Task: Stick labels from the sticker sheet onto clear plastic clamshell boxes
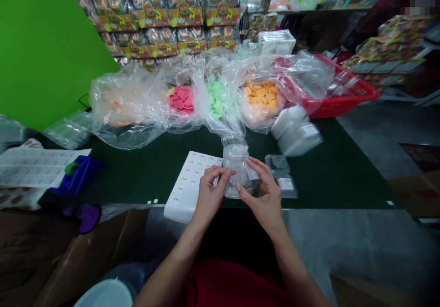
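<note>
A clear plastic clamshell box (235,147), lid raised, lies on the dark green table in front of me. My right hand (264,192) grips its right side, thumb and fingers around the edge near a white label (252,173). Over the left part of the box, my left hand (210,190) pinches thumb and forefinger together; whatever is between them is too small to make out. A sheet of printed labels (187,178) lies beside and partly under the left hand. Just right of my right hand sits another open clear box (277,164) with a white label.
Stacked clear boxes (297,135) stand at the right. Plastic bags hold pink pieces (181,100), green pieces (217,100) and orange pieces (261,95). A red basket (338,107) is behind. At left are a blue tape dispenser (80,174) and more label sheets (37,167).
</note>
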`<action>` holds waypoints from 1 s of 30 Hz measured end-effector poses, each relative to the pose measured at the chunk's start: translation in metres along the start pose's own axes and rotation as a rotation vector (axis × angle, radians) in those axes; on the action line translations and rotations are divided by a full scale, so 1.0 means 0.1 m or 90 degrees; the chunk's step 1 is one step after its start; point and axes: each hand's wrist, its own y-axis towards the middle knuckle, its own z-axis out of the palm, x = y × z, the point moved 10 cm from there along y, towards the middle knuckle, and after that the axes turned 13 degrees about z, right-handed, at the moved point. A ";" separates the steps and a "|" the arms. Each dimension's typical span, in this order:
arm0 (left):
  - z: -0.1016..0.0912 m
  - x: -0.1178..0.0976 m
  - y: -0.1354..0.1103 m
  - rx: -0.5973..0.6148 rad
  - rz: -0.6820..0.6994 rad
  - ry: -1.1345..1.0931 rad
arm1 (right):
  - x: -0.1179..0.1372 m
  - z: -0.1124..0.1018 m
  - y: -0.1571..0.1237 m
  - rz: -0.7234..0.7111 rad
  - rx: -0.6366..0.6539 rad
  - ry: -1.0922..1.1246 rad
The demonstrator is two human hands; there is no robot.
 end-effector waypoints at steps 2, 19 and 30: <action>0.03 0.02 0.03 -0.005 -0.019 -0.033 | -0.04 -0.04 0.01 0.011 -0.004 0.030; 0.37 -0.51 0.24 0.110 0.066 0.013 | 0.14 -0.15 0.05 0.004 0.090 -0.019; 0.58 -0.81 0.13 0.197 0.124 0.096 | -0.01 -0.67 0.07 0.128 0.047 0.311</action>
